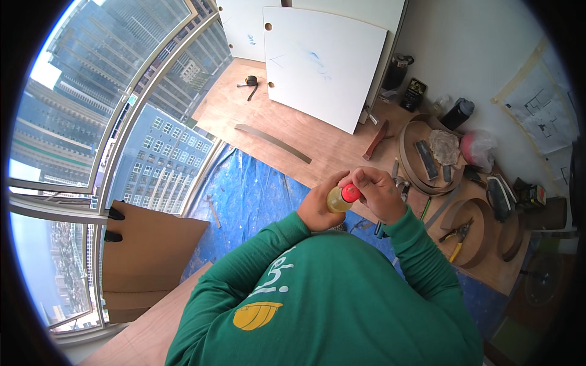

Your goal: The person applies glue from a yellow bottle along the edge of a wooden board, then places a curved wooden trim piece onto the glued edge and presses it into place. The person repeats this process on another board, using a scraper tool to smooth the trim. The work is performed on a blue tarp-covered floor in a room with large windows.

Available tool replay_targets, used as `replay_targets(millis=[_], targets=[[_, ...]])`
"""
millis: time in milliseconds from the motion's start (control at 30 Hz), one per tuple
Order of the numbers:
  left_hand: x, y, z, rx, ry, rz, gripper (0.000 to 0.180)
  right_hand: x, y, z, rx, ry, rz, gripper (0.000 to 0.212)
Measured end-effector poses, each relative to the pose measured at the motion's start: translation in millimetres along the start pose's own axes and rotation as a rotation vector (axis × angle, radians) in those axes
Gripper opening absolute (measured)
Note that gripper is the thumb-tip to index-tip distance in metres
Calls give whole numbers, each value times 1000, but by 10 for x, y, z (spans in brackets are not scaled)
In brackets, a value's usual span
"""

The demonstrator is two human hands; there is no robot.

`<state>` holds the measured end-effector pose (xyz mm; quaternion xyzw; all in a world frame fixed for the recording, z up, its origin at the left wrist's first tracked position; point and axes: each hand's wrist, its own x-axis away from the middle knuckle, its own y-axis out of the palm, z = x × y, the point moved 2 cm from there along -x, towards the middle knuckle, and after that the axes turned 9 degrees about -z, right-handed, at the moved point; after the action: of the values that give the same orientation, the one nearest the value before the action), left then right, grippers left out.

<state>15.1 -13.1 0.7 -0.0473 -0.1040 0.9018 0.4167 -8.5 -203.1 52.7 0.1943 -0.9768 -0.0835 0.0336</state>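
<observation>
The left hand (318,204) is gripping the bottle (337,201), which is leaning right; the right hand (381,194) is curling its fingers against the red cap (350,193), their grip unclear.

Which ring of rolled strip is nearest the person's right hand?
The largest ring, holding a dark block; both smaller rings lie farther from the right hand.

Head-worn fisheye, close above green shirt (348,293), facing down toward plywood (284,125).
</observation>
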Motion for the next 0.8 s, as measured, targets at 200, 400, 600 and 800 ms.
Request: replay_targets(millis=[200, 400, 600, 800], targets=[[-8, -19, -54, 11, 49, 24, 88, 25, 17, -212, -58, 28, -100, 24], [-51, 28, -12, -75, 40, 66, 89, 48, 88, 23, -15, -103, 9, 11], [-38, 72, -77, -180, 30, 153, 90, 0, 125, -23, 282, -159, 169, 22], [-54, 56, -77, -371, 5, 203, 92, -55, 34, -4, 341, -84, 272, 38]])
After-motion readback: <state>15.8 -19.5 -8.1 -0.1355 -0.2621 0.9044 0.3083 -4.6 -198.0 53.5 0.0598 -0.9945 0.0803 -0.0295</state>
